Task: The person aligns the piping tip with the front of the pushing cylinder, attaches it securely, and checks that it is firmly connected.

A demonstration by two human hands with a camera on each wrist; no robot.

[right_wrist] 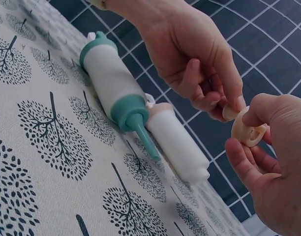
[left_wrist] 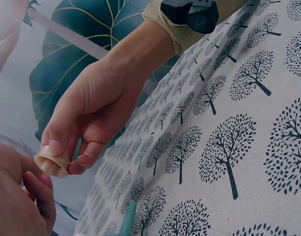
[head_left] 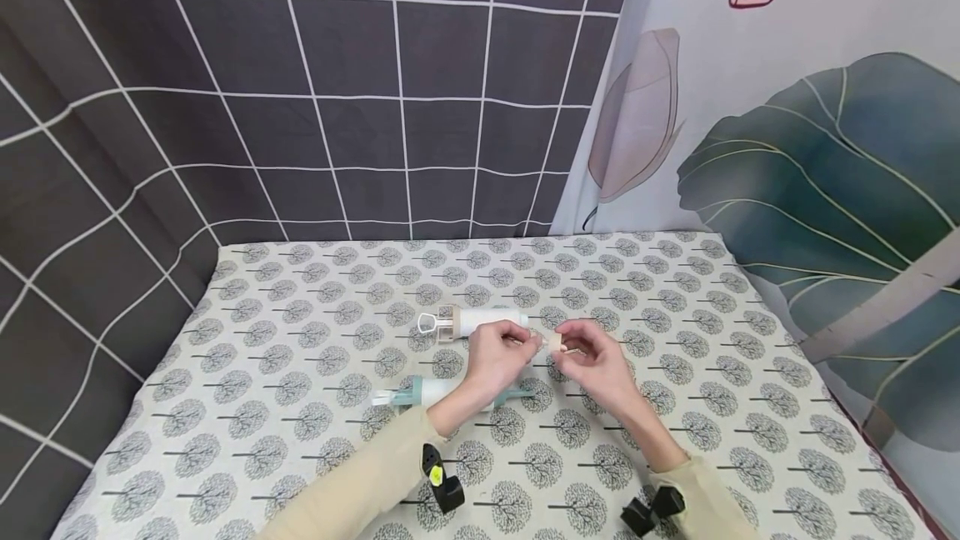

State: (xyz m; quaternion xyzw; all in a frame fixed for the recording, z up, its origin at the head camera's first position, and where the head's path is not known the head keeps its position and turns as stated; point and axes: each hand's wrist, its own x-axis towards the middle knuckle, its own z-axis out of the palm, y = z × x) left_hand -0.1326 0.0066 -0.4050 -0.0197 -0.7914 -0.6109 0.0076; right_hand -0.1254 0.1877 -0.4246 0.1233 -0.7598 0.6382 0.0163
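Observation:
In the head view my left hand (head_left: 501, 357) and right hand (head_left: 598, 365) meet above the cloth. The right hand pinches a small cream-coloured ring-shaped cap (right_wrist: 248, 132) between thumb and fingers; its hollow side shows in the left wrist view. Against the cap, the left hand pinches a smaller pale piece (right_wrist: 231, 113), mostly hidden by the fingertips. Beyond the left hand lies a white icing syringe (head_left: 480, 320) with a beige collar and looped plunger handle. Partly under the left forearm lies a second icing syringe (right_wrist: 111, 73), white with teal ends and a long teal nozzle.
A pale cloth (head_left: 300, 407) printed with dark trees covers the table. Behind it hangs a dark grey curtain (head_left: 442, 132) with a white grid. At the right a white curtain (head_left: 810, 48) carries large leaf prints.

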